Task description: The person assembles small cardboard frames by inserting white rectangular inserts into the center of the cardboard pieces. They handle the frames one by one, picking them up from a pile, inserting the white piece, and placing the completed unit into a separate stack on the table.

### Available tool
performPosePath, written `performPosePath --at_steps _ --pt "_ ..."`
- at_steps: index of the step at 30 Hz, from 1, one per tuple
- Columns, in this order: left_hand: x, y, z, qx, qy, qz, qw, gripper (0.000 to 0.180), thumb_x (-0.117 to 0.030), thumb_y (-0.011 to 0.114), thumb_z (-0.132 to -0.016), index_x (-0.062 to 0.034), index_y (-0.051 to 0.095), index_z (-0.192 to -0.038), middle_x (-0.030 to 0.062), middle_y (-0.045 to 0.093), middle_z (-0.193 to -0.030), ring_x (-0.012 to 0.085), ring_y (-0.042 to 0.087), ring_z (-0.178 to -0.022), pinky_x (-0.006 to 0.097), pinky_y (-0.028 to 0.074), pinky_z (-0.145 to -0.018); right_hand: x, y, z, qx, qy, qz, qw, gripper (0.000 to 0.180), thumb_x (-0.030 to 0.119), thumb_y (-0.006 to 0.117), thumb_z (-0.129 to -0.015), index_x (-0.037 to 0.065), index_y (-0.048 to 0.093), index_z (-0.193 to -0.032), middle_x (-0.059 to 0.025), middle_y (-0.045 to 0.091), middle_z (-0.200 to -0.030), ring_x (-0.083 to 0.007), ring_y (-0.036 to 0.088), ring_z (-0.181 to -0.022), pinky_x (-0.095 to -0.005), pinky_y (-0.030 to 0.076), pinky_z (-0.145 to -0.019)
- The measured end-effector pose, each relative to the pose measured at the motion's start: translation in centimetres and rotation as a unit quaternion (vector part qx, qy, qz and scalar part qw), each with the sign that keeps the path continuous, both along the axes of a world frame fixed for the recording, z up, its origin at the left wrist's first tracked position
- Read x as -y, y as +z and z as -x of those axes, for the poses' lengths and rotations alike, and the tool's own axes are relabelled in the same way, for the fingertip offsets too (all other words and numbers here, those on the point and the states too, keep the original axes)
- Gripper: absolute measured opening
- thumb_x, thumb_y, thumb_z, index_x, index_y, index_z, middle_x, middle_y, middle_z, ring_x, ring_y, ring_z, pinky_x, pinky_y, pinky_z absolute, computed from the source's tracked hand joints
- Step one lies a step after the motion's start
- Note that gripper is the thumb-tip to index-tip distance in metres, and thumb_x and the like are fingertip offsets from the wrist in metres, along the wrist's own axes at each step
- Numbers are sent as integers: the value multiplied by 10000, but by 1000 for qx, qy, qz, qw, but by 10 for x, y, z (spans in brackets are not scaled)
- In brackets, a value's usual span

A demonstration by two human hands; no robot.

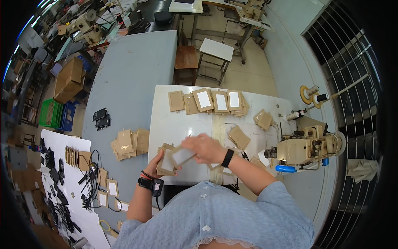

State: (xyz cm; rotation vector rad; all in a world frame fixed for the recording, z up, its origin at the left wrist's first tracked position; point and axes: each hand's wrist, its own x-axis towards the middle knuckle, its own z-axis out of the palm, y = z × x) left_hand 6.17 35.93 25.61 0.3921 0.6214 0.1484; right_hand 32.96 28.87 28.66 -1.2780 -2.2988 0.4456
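Near the front edge of the white table, my left hand (156,164) is closed around a small stack of tan card holders (166,162). My right hand (204,148) grips one tan card holder with a white window (182,156), tilted just above that stack and slightly blurred. Several tan holders (220,101) lie in an overlapping row at the table's far side, some with white panels. More loose tan pieces (239,137) lie to the right of my right hand. Partly hidden under my right forearm are other holders with white panels (226,170).
A sewing machine (306,147) stands at the right table edge, with thread spools (315,94) behind it. On the grey table at left are a pile of tan pieces (126,143) and black holders (102,119). Black parts and cables (92,182) cover a white sheet farther left.
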Motion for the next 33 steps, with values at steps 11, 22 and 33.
performPosePath --at_steps 11,22,33 --pt "20 -31 0 139 -41 -18 989 756 -384 649 -869 -56 282 -1444 208 392 -1427 328 536 -1185 463 502 -922 -30 -30 -26 -44 -308 -52 949 686 317 760 -743 41 447 -1287 -188 511 -1276 -349 482 -1173 -464 376 -975" --pt "35 -28 -13 63 54 -24 996 609 -441 394 -986 -38 287 -1430 245 420 -1402 373 507 -1220 496 464 -973 -89 -62 -104 25 -639 193 744 874 399 820 -645 18 396 -1308 -215 505 -1226 -395 474 -1148 -489 414 -958" --pt "25 -40 -28 -1 182 -22 983 535 -435 384 -1007 -49 364 -1376 123 504 -1342 264 532 -1192 399 492 -940 -25 -42 -3 -434 -311 348 770 794 281 815 -748 -9 360 -1331 -152 490 -1112 -170 575 -867 -288 533 -686"
